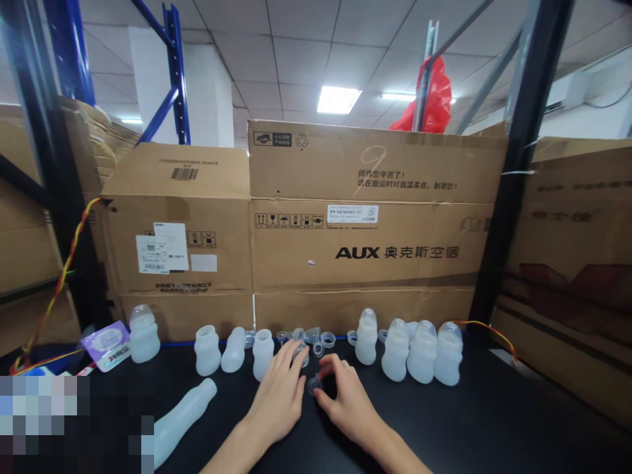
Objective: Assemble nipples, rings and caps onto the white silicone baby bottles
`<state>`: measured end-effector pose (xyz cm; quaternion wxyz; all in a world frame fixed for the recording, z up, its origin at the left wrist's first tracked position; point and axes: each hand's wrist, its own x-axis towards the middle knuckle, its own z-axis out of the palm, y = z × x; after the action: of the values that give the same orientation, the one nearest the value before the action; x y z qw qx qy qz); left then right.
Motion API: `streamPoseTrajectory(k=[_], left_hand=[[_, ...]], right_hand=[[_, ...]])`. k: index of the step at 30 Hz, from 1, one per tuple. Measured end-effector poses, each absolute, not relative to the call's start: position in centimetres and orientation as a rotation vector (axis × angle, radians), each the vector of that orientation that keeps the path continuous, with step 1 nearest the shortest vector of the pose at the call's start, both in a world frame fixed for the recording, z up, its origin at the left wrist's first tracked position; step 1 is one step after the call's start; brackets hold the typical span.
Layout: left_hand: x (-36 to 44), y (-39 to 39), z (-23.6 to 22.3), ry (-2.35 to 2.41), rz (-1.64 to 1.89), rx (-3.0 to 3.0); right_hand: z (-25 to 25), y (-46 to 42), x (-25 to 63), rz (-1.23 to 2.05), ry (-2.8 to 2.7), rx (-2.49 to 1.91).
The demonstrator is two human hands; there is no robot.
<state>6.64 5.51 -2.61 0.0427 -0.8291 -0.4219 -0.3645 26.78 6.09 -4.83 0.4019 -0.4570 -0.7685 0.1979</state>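
Five or more bottles (395, 352) wear domed covers, mostly toward the right edge of the tabletop (513, 421); two bottles (208, 352) stand open-necked. Mid-tabletop, the right hand (348, 401) curls, thumb at a clear round part (314, 386); the left hand (277, 392) arches over a clear piece (303, 358); neither grip is certain

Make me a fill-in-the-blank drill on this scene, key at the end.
The large Latin lettering on the cardboard reads ____.
The plastic bag above it is coloured ____.
The purple packet lies near the ____ end of the bottle row.
The right hand works above a tabletop coloured ____.

AUX; red; left; black
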Motion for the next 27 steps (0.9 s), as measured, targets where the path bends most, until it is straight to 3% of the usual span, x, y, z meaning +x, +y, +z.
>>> streamPoseTrajectory(k=[6, 16, 27], left_hand=[[6.0, 5.5, -4.2, -1.597, -1.188, -2.600], [6.2, 3.6, -2.3, -1.768, -1.632, -2.644], [6.4, 3.6, -3.8, -1.974, -1.379, -2.747]], right_hand=[[-4.6, 6.1, 27.1, 0.534, -1.959, -1.156], [-4.4, 4.8, 26.7, 0.671, -2.026, -0.991], [-2.6, 5.0, 27.2, 0.618, -1.997, -0.925]])
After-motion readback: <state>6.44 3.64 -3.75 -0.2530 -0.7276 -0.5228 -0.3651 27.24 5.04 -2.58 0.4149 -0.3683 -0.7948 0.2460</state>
